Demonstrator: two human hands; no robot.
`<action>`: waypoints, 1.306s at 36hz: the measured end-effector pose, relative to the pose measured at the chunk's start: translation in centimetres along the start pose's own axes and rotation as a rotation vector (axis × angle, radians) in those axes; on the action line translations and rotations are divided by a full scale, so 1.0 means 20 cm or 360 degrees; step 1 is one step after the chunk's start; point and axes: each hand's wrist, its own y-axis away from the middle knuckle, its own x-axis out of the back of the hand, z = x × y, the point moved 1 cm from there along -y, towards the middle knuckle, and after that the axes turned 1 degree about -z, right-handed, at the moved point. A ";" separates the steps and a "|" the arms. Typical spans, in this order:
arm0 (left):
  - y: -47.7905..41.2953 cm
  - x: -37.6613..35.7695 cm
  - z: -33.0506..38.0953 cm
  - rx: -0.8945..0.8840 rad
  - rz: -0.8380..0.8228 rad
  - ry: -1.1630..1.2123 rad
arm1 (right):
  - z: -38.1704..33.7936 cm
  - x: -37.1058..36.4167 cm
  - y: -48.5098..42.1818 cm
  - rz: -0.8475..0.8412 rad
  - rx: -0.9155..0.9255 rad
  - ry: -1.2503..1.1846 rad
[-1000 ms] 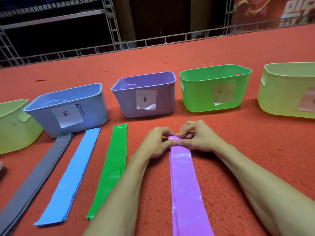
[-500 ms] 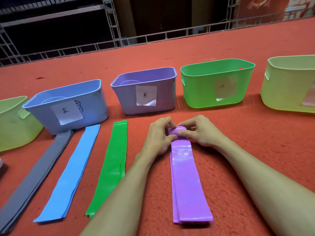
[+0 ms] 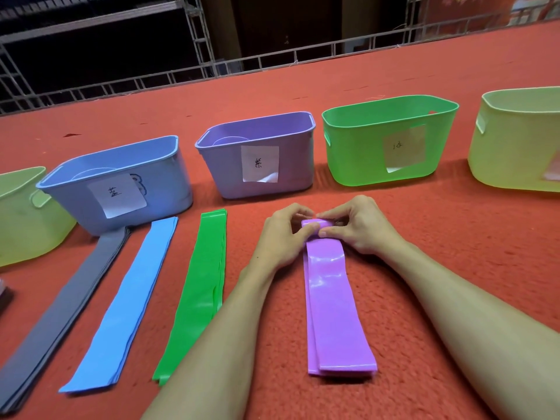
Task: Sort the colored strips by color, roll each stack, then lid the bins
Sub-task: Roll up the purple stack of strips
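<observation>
A stack of purple strips [image 3: 331, 301] lies lengthwise on the red carpet in front of me. Its far end is curled into a small roll [image 3: 315, 223]. My left hand [image 3: 283, 237] and my right hand [image 3: 357, 227] pinch that roll from either side, thumbs on the near face. To the left lie flat stacks of green strips [image 3: 200, 289], blue strips [image 3: 127, 301] and grey strips [image 3: 60, 310]. Behind them stand open, labelled bins: a blue bin [image 3: 118, 183], a purple bin [image 3: 260, 153] and a green bin [image 3: 388, 140].
A yellow-green bin [image 3: 515, 140] stands at the far right and another yellow-green bin [image 3: 21, 213] at the far left. Metal truss railing [image 3: 272, 62] runs along the far edge of the carpet. A dark object [image 3: 4, 295] shows at the left edge.
The roll at the far end of the purple stack has grown thicker, and the flat part left on the carpet has become shorter. Both hands stay on the roll.
</observation>
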 end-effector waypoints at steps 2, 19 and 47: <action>0.00 0.01 0.00 0.0055 -0.0073 -0.0084 | 0.00 0.00 0.00 0.0007 -0.0012 -0.0004; 0.02 0.02 0.01 -0.0022 -0.0137 0.0139 | 0.00 0.02 0.00 -0.0183 -0.0114 -0.0418; 0.07 0.01 0.12 0.0257 0.0047 0.1045 | -0.08 0.03 0.05 0.0107 -0.0326 -0.1062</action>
